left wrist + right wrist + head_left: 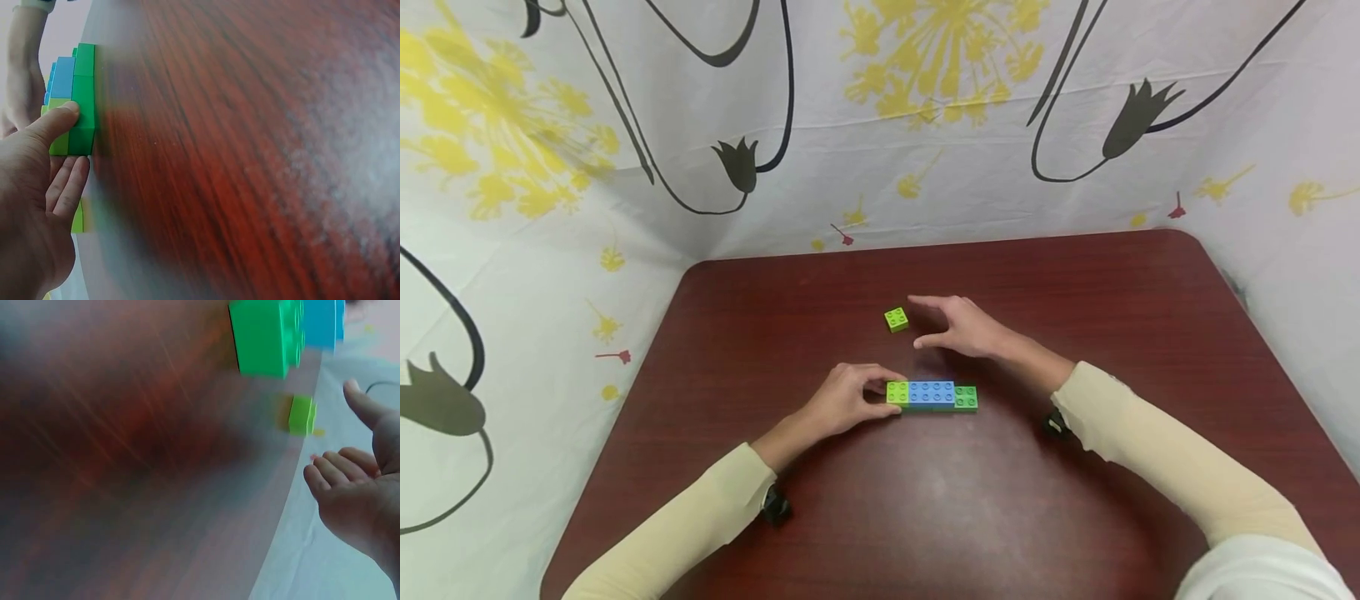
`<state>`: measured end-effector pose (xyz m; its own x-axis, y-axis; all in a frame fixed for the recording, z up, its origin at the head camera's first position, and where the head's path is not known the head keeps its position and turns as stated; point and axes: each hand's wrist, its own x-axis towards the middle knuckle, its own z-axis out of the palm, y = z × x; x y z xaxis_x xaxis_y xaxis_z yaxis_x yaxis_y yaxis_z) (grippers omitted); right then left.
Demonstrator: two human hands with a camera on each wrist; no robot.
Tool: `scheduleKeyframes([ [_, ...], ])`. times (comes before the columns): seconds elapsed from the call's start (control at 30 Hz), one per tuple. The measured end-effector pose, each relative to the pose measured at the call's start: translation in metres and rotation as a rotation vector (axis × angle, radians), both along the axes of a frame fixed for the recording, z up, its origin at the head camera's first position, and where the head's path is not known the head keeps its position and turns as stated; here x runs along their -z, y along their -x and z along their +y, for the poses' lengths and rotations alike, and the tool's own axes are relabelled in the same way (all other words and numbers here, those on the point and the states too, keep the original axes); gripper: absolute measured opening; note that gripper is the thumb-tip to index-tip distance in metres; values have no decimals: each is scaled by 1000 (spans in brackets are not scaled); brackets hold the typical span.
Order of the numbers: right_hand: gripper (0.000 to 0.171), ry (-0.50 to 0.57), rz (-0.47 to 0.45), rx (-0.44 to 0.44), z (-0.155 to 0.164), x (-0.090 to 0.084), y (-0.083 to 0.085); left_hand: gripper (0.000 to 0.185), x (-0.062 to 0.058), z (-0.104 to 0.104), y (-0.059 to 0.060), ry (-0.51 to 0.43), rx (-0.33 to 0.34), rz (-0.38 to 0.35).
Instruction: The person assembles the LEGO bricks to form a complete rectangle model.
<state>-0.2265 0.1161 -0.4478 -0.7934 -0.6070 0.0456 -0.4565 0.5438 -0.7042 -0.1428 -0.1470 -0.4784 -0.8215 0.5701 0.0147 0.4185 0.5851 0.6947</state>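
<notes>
Nearest the head camera are two cream sleeves (1157,442) reaching in from the lower edge over the dark red tabletop (1075,283). Between them, at mid-table, lies the brick assembly (932,396): a flat row with a lime brick at its left end, a blue brick in the middle and a green brick at its right end, seated on a darker green lower course that shows along the side in the left wrist view. The left hand (842,402) grips the lime end of this row, thumb on the near side and fingers (69,187) curled against the end, holding it down on the tabletop. A loose lime brick (896,319) sits alone farther back, apart from the row and not yet joined to it. The right hand (964,327) hovers just beside that loose brick, fingers extended and relaxed with the thumb spread; it holds nothing and, as far as the views show, does not touch the brick. Judgement: the build is partly complete, with three upper bricks in place; the loose brick remains to be picked up and fitted, and no other spare bricks are visible. Beyond the tabletop, a white cloth (925,167) printed with yellow flowers and black tulip outlines closes in the back and both sides.
</notes>
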Motion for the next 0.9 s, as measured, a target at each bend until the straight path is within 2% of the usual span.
scheduleKeyframes([
  [0.13,92,-49,-42,-59,-4,5,18,45,0,-1,0,5,-3,2],
  [0.3,94,3,-111,-93,-11,15,31,44,-1,0,0,-2,1,0],
  [0.63,79,206,-210,-61,-19,31,43,42,1,0,1,-15,2,-1],
  [0.73,73,219,-211,-41,-20,34,44,43,1,0,1,-10,1,-2],
  [0.9,63,183,-154,0,-23,36,42,43,1,1,1,-9,-3,3],
])
